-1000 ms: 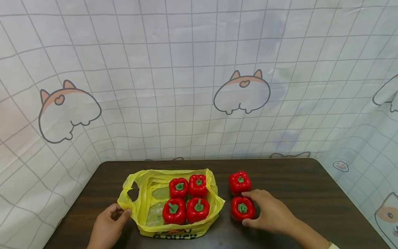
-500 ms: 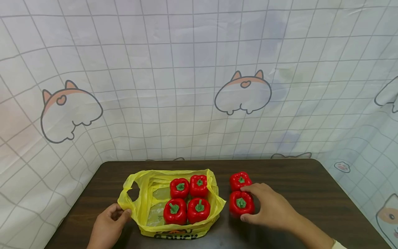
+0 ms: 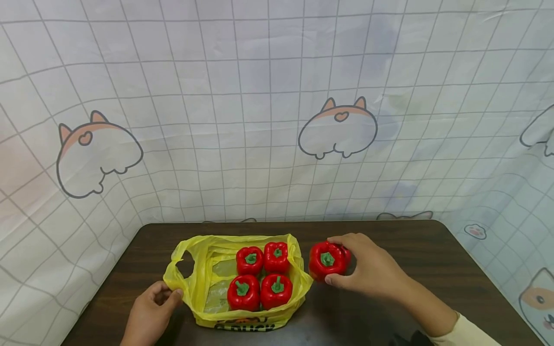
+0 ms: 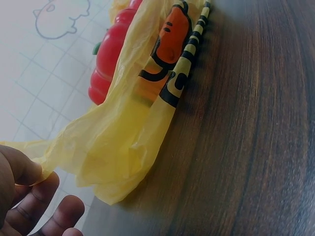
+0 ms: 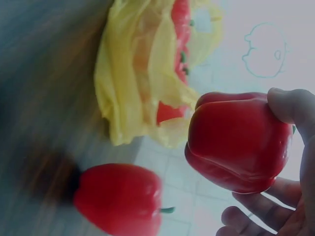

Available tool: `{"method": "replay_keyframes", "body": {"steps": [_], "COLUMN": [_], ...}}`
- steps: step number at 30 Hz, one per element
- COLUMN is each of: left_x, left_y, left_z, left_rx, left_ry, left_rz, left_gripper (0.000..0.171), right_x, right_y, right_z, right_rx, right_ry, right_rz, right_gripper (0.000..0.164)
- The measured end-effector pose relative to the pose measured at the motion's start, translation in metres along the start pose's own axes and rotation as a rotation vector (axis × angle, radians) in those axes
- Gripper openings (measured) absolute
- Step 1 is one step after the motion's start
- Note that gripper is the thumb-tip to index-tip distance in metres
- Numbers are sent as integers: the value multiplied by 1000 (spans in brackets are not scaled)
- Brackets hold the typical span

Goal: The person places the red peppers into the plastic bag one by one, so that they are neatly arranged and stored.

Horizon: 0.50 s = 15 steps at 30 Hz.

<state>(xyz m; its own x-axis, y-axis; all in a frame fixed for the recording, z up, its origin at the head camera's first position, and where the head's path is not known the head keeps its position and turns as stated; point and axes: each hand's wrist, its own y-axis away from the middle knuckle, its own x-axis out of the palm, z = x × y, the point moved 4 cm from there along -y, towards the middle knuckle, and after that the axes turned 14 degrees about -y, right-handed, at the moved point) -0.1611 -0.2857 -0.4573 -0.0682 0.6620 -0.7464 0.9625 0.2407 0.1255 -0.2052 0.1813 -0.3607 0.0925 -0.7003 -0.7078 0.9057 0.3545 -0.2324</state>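
A yellow plastic bag (image 3: 203,315) lies with its mouth spread, and several red bell peppers (image 3: 244,293) with green stems stand inside, toward its right half. My left hand (image 3: 150,315) pinches the bag's left handle edge between thumb and index finger; the left wrist view shows the film stretched from the fingertips (image 4: 32,172). Up off the table, just right of the bag, my right hand (image 3: 376,269) grips a red bell pepper (image 5: 241,140) by its sides. Another pepper (image 5: 120,199) rests on the table, mostly hidden behind the held one in the head view.
The dark wood-grain table (image 3: 433,288) extends right of the peppers and left of the bag. Behind it hangs a white gridded cloth (image 3: 259,120) with cartoon animal prints. Dark lettering marks the bag's front side.
My right hand has taken hold of the nearer pepper, lifted it and carried it up and left toward the bag. The left hand keeps its pinch on the bag.
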Motion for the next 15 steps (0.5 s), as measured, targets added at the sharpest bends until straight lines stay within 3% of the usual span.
{"method": "replay_keyframes", "body": {"steps": [15], "left_x": [1], "left_y": [0], "left_z": [0], "left_rx": [-15], "left_ry": [-14], "left_rz": [-11], "left_gripper": [38], "right_x": [9], "right_y": [-24], "right_z": [28], "right_rx": [0], "right_ry": [-88], "right_rz": [37], "right_gripper": [75]}}
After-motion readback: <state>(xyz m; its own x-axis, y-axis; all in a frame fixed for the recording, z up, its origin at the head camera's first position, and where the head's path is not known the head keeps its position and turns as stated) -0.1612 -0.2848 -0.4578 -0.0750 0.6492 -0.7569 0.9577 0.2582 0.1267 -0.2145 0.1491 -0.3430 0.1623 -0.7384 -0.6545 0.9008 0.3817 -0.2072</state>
